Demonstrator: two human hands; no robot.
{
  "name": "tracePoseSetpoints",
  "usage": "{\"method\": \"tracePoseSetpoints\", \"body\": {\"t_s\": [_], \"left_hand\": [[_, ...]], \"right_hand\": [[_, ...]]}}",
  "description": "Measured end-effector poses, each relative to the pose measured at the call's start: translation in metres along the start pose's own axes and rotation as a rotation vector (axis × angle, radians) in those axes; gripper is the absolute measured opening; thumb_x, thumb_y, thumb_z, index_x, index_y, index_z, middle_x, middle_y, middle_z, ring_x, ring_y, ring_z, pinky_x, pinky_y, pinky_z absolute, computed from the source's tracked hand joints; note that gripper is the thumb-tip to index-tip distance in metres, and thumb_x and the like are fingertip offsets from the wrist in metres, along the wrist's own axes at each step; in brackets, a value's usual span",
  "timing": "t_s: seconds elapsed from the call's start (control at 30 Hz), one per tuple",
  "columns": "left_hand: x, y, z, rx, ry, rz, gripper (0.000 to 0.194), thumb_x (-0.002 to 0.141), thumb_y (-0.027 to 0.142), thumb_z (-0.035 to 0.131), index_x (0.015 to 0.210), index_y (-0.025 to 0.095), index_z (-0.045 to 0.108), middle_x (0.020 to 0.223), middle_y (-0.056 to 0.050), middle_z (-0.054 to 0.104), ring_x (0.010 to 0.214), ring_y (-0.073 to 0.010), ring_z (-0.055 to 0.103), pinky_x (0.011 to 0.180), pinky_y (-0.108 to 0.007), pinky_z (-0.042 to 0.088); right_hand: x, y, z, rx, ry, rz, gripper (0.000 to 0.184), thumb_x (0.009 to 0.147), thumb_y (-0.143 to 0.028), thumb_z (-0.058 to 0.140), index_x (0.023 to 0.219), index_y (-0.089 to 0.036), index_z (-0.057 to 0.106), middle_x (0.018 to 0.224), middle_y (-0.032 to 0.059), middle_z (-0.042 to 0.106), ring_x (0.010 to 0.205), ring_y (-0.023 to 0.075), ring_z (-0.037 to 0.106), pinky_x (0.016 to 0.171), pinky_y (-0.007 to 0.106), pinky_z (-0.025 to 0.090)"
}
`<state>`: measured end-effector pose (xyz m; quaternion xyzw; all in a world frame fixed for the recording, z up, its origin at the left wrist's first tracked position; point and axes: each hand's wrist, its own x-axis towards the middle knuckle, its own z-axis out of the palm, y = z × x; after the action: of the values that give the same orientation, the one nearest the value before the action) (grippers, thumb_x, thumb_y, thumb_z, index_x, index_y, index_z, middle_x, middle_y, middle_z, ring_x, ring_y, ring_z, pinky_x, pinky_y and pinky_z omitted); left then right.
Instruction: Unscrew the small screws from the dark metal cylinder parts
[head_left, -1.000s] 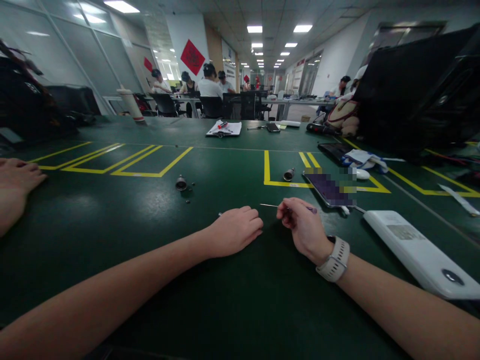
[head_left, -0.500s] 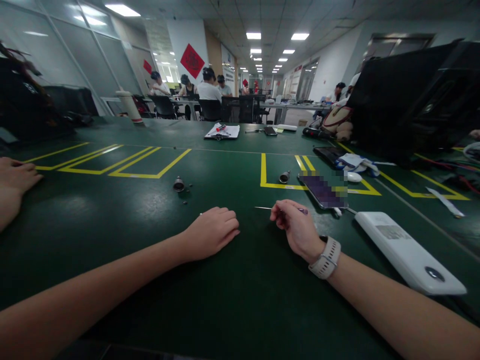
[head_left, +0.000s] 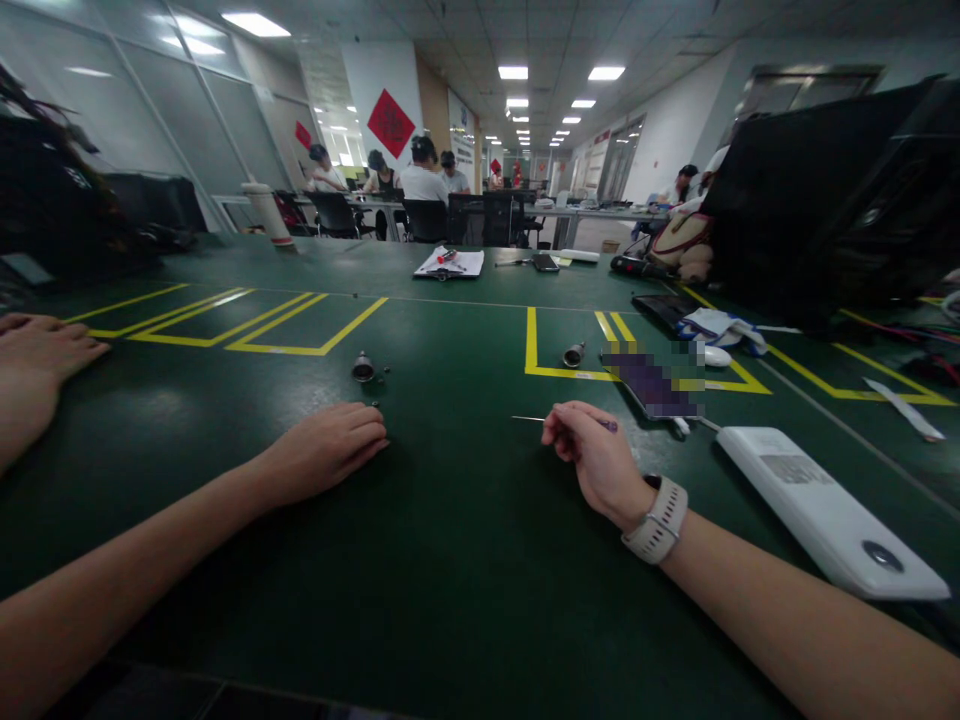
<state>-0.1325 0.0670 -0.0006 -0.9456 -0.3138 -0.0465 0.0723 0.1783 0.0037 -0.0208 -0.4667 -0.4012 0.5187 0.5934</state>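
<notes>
My right hand (head_left: 596, 460) pinches a slim screwdriver (head_left: 529, 418), its thin metal shaft pointing left and a purplish handle end showing behind the fingers. My left hand (head_left: 326, 455) rests low over the green table, palm down, fingers curled together; whatever they may hold is hidden. Just beyond it lies a small dark metal bell-shaped part (head_left: 363, 368), with tiny dark pieces (head_left: 386, 371) beside it. A similar metal part (head_left: 574, 354) lies on its side by the yellow tape, past my right hand.
A phone (head_left: 652, 385) is cabled near a white power bank (head_left: 825, 510) on the right. Another person's hand (head_left: 49, 365) rests at the left edge. Farther back are a clipboard (head_left: 450, 264), a cloth (head_left: 720, 328) and a large black case (head_left: 832, 200).
My left hand has slid left, away from the screwdriver tip, toward the small metal pieces. My right hand keeps its grip on the screwdriver almost in place.
</notes>
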Motion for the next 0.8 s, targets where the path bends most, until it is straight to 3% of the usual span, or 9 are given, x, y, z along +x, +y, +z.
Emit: {"method": "tracePoseSetpoints", "body": {"t_s": [0.2,0.63,0.8], "left_hand": [[-0.005,-0.018,0.001,0.051,0.040,-0.078,0.026,0.087,0.029,0.038,0.084,0.017,0.061,0.085,-0.007,0.062,0.078,-0.0194,0.056,0.073,-0.035,0.046],[-0.005,-0.018,0.002,0.057,0.046,-0.108,0.028,0.088,0.031,0.039,0.085,0.016,0.062,0.085,-0.009,0.062,0.078,-0.0207,0.057,0.072,-0.036,0.045],[-0.009,-0.013,0.003,0.259,0.209,-0.073,0.026,0.086,0.028,0.042,0.098,0.015,0.061,0.108,-0.016,0.059,0.100,-0.0297,0.054,0.084,-0.046,0.042]], "right_hand": [[-0.001,-0.001,0.001,-0.005,-0.005,0.002,0.020,0.074,-0.031,0.059,0.059,-0.017,0.061,0.054,-0.0008,0.058,0.049,0.0096,0.045,0.047,0.023,0.029],[-0.002,-0.003,0.000,-0.026,-0.034,0.002,0.021,0.076,-0.032,0.058,0.061,-0.017,0.061,0.057,-0.0004,0.058,0.052,0.0100,0.046,0.049,0.023,0.032],[-0.001,0.000,0.002,-0.017,-0.018,-0.008,0.021,0.077,-0.031,0.058,0.061,-0.017,0.060,0.056,-0.0008,0.058,0.052,0.0100,0.046,0.048,0.023,0.032]]}}
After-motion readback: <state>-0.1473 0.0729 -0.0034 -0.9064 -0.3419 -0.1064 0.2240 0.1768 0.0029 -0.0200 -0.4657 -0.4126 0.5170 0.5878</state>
